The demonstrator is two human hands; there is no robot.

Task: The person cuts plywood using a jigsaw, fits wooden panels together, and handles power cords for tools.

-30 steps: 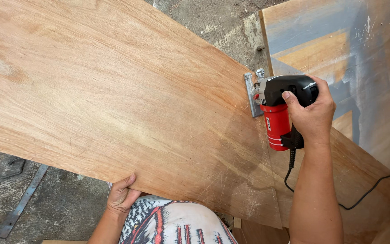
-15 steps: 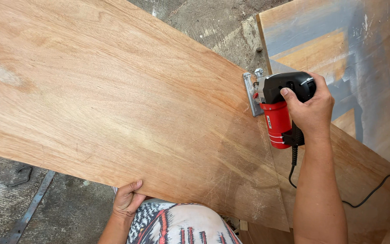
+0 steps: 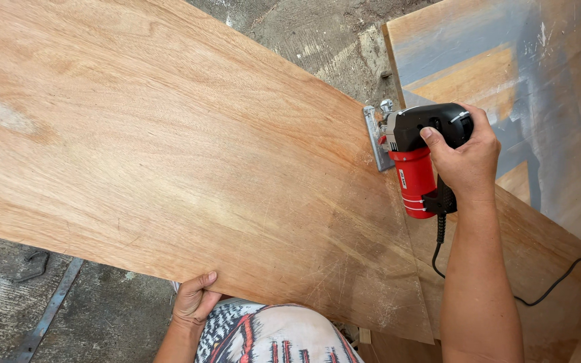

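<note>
A large plywood sheet fills most of the view, tilted from upper left down to the lower right. My right hand grips the black top handle of a red and black jigsaw, whose metal base plate rests at the sheet's far right edge. A cut line runs from the saw down toward the near edge. My left hand clasps the sheet's near edge from below, thumb on top. The saw's black cord trails right.
A second board with grey paint patches lies at the upper right, beyond the saw. Rough concrete ground shows above and at the lower left, where a flat metal strip lies. My patterned shorts show at the bottom.
The view has shifted slightly. The saw and my right hand sit a little lower along the sheet's edge. My left hand keeps its hold on the near edge.
</note>
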